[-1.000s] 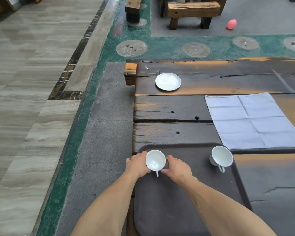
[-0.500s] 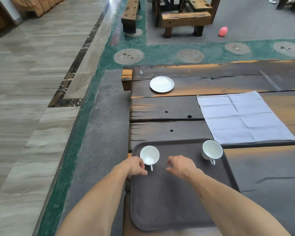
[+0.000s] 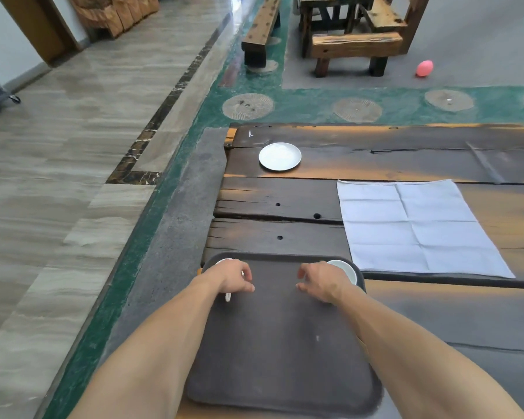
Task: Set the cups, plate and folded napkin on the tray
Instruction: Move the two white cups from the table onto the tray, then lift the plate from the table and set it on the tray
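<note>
Hovered with loosely curled, empty left hand and right hand over dark rectangular plastic tray; best reached far-left next for round white ceramic plate, lifted level.

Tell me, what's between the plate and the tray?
In the head view, only bare dark table planks with a few small holes lie between the plate and the tray. The napkin lies off to the right.

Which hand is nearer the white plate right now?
Left. The left hand sits over the tray's far-left corner, almost straight below the plate in the image. The right hand is at the far-right corner, farther off to the side.
</note>
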The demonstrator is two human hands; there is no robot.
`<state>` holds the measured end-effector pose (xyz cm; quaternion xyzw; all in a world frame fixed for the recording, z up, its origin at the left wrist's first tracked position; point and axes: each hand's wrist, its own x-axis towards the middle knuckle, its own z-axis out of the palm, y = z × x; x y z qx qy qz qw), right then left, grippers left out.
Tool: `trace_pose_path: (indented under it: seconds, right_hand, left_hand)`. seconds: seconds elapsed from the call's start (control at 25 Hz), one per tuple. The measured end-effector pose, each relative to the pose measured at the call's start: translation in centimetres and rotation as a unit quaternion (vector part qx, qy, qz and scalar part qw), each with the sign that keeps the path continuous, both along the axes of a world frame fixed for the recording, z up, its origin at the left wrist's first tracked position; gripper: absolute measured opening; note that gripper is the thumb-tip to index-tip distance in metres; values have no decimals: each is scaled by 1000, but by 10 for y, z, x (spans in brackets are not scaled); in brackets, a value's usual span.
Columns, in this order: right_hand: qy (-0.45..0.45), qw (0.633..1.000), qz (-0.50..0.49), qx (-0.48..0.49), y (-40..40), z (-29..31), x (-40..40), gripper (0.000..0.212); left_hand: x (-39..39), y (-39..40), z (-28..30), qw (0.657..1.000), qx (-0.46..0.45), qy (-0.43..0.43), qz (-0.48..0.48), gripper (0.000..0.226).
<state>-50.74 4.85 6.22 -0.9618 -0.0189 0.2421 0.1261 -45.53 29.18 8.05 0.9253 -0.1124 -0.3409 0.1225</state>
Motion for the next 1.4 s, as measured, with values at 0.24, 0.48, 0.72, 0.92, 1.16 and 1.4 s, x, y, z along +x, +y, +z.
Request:
trace_pose_path:
  seconds: [0.24,0.48,0.72,0.92,1.16,1.4]
  right_hand:
    - [-18,1000,-1,0,-47,13,12,37]
    - [-13,1000,-28,0,-63,14,31,33]
    - [-3,999,-52,5,-60,9,69,37]
    - [0,998,-66,-5,-58,0,109,36]
    - [4,998,-65,-7,-67,-18,174,36]
    - [19,997,-81,-10,-83,-37,252,37]
  left_hand:
    - [7,-38,8,1000,6,-15,-5,30]
    - [33,-48,16,999,16,-37,-18,33]
    - [75,-40,12,998,12,-53,-32,32]
    - [121,-31,3,997,25,-51,-45,31]
    - [193,-27,-15,996,44,-54,-62,35]
    - [274,-31,-42,995,57,-56,-54,36]
